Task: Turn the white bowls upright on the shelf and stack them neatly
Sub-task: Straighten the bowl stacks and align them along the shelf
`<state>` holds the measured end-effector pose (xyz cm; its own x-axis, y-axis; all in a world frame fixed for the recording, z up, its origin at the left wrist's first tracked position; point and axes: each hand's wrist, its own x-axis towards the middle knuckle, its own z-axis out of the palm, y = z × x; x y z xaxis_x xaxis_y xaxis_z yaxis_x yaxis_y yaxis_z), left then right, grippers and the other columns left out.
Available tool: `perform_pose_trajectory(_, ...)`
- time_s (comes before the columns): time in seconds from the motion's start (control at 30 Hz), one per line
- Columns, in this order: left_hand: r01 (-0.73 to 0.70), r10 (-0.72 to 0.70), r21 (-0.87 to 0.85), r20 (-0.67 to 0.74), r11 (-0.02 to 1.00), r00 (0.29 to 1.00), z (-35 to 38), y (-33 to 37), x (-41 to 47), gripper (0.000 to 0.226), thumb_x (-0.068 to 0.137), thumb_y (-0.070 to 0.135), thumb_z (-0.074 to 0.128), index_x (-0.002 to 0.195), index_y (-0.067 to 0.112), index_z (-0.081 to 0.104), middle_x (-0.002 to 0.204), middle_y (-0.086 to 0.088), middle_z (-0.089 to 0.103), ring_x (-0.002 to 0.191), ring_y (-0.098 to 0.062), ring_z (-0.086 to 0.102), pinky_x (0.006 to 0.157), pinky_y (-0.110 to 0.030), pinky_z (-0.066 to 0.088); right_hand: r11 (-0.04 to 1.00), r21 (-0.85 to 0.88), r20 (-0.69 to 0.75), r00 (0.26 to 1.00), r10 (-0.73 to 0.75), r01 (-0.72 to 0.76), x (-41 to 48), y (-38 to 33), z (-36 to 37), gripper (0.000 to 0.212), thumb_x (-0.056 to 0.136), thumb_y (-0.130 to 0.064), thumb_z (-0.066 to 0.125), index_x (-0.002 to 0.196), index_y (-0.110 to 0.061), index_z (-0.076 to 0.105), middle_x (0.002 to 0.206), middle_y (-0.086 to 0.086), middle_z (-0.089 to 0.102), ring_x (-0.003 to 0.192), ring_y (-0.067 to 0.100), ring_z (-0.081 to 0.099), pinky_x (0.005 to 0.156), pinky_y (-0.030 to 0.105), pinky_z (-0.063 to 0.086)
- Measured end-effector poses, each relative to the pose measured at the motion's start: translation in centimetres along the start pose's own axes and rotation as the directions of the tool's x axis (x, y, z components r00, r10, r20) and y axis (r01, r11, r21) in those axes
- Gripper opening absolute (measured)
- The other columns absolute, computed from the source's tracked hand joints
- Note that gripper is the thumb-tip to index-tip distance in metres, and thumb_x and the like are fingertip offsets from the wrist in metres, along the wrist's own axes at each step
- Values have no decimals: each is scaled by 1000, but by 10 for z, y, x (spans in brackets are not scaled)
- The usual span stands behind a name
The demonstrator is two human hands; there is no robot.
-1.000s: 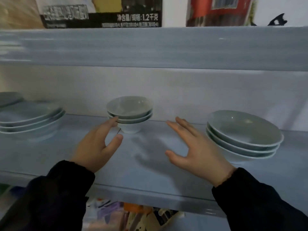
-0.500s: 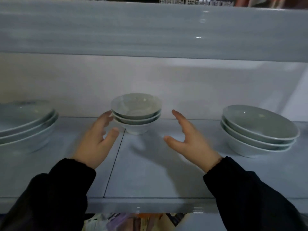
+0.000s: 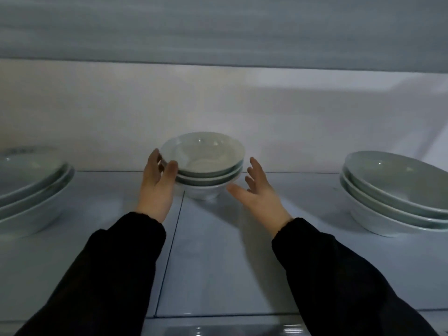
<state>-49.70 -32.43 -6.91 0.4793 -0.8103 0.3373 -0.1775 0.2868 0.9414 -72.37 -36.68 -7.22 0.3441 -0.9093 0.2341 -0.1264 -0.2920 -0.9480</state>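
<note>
- Progress: judging by how things lie, the job looks nearly finished. Every bowl in view sits mouth-up, and none is seen upside down or loose on the pale grey shelf board [image 3: 230, 263].
- What seems left is a last squaring-up of the stack of three small white ceramic bowls [image 3: 202, 170], which stands at the middle of the shelf towards the back wall. Its rims sit a little offset from one another rather than perfectly flush.
- The left hand [image 3: 156, 187] is at the left flank of that stack. Its fingers are nearly straight and reach up behind the rim, not clenched, and its thumb [image 3: 172, 167] lies against the upper rims — touching, not a firm clasp as far as can be seen.
- The right hand [image 3: 259, 195] hangs just beside the stack's right flank with its fingers spread and relaxed, grasping nothing. Whether its thumb touches the bottom bowl cannot be told.
- Containers: the top small bowl is empty, showing only a glossy inside.
- A stack of three wide shallow white bowls [image 3: 31, 190] stands well apart at the left, and a matching stack of three wide white bowls [image 3: 392, 197] at the right. Both are nested upright with the top bowls empty.
- Black sleeves [image 3: 116, 275] cover both forearms.
</note>
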Motion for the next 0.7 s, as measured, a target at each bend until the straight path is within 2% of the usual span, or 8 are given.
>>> perform_pose_trajectory(0.07,31,-31,-22,-6,999,1000,-3,-8,6,88,79,60,55,155,25,28,155,6,39,139,-12,41,118,-44,31,1000,-2,44,999,-7,7,3,4,1,103,71,-59,75,154,-43,16,150,-23,33,143,8,34,115,34,35)
perform_pose_trajectory(0.13,52,-53,-50,-17,997,998,-4,-11,12,87,76,63,54,152,29,33,154,8,40,139,-11,41,119,-44,30,1000,-6,67,998,-23,23,6,6,3,98,76,-53,76,154,-44,18,139,-38,36,143,7,35,114,36,37)
perform_pose_trajectory(0.23,24,-21,-62,42,998,999,-1,-14,22,52,78,58,54,128,46,53,137,12,57,130,-12,52,116,-47,35,1000,-9,76,997,-13,14,11,7,1,86,80,-45,77,147,-54,24,121,-58,40,136,-1,41,113,34,40)
perform_pose_trajectory(0.3,7,-4,-41,67,999,998,-2,-18,25,48,80,55,54,127,46,54,131,15,61,126,-12,55,114,-47,37,1000,-11,98,995,-5,6,12,7,0,74,87,-34,75,132,-66,26,115,-61,41,126,-11,45,112,33,40)
perform_pose_trajectory(0.4,-21,23,-18,84,1000,996,-7,-23,26,57,83,53,54,137,37,52,135,11,60,128,-13,54,114,-49,37,1000,2,102,995,-7,6,12,6,0,70,83,-39,76,124,-71,29,122,-57,43,128,-9,46,114,37,40)
perform_pose_trajectory(0.53,-33,35,-18,103,999,994,-9,-22,24,45,83,47,55,128,44,58,133,12,62,127,-13,55,112,-50,39,999,26,93,995,-29,27,11,5,-2,70,72,-50,75,124,-70,33,136,-45,44,134,0,46,112,38,41)
perform_pose_trajectory(0.7,-8,11,-16,154,1000,988,-5,-19,17,42,83,47,57,125,45,60,129,12,65,124,-15,58,110,-51,41,1000,-3,60,998,-12,13,0,5,-16,88,74,-50,76,149,-46,31,151,-26,41,132,5,50,106,29,44)
